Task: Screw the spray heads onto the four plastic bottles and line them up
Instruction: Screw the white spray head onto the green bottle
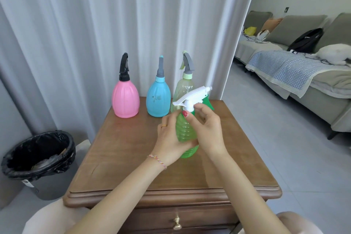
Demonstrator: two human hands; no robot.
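Note:
Three bottles with spray heads on stand in a row at the back of the wooden table (121, 157): a pink bottle (125, 99) with a black head, a blue bottle (158, 99) with a grey head, and a clear pale-green bottle (183, 86) with a grey head. In front of them I hold a green ribbed bottle (185, 132) above the table. My left hand (171, 139) wraps its body. My right hand (208, 129) grips the neck just under its white spray head (191, 96), which has a green trigger.
A bin lined with a black bag (38, 156) stands left of the table. White curtains hang behind. A grey sofa (303, 74) with a checked blanket and bags is at the right across the tiled floor. The table has a drawer with a brass knob (177, 224).

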